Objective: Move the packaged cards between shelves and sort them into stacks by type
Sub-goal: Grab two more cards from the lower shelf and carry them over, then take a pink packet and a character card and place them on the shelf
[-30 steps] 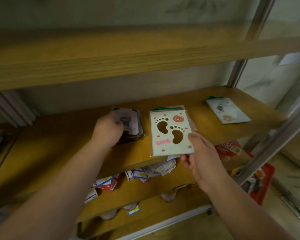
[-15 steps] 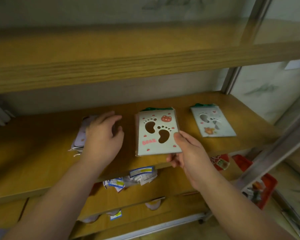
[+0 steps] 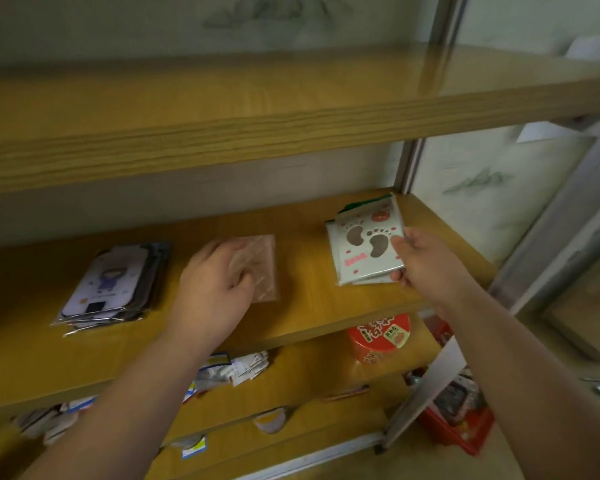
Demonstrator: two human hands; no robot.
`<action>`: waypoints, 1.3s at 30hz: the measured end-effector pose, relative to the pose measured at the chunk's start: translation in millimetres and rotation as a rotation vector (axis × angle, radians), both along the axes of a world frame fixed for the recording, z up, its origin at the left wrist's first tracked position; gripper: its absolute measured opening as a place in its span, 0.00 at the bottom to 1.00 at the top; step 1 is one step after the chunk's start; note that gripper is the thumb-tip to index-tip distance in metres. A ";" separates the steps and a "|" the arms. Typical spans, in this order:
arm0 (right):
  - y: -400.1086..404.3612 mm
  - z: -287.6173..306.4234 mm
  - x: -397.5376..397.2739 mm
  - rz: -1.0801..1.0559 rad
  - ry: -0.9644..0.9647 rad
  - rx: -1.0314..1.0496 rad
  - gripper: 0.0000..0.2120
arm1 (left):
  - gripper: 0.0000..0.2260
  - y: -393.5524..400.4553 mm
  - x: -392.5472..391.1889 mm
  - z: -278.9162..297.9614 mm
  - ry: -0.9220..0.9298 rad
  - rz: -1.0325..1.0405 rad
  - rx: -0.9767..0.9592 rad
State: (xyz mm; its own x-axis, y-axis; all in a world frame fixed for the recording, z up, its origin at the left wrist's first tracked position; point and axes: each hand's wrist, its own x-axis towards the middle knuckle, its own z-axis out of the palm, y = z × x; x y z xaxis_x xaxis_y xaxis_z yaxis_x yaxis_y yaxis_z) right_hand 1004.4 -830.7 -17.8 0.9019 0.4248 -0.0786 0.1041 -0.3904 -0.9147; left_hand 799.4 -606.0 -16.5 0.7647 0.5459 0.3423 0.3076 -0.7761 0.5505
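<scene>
On the middle wooden shelf (image 3: pixel 309 306), a stack of clear-wrapped cards with a purple cartoon figure (image 3: pixel 111 285) lies at the left. In the middle lies a pink packaged card (image 3: pixel 265 268), flat on the wood. My left hand (image 3: pixel 215 289) rests on its left part with fingers curled onto it. My right hand (image 3: pixel 426 265) pinches the near right corner of a white card with brown footprints (image 3: pixel 361 247). It holds that card low over another white card of the same kind at the shelf's right end; whether they touch is unclear.
An upper wooden shelf (image 3: pixel 257 133) overhangs close above. The lower shelf carries loose small blue-and-white packets (image 3: pixel 236 368) and a red round tub (image 3: pixel 378 337). A metal upright (image 3: pixel 426 393) and a red basket (image 3: pixel 461 427) stand at the lower right.
My right hand carried the footprint card rightward, to the white card at the shelf's right end. My left hand left the purple stack and came onto the pink card that lay under the footprint card.
</scene>
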 end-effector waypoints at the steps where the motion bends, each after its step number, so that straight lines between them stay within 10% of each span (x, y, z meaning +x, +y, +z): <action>1: -1.0 -0.3 7.7 -0.010 -0.029 -0.051 0.11 | 0.18 -4.3 3.3 0.6 -0.008 0.012 -0.005; 12: -9.7 -3.4 20.1 -0.046 -0.405 -0.542 0.22 | 0.17 -27.3 17.7 6.6 0.010 0.055 0.060; 39: 203.8 9.6 -275.3 0.796 -0.788 -0.063 0.22 | 0.24 41.1 -276.6 22.1 0.170 0.505 0.121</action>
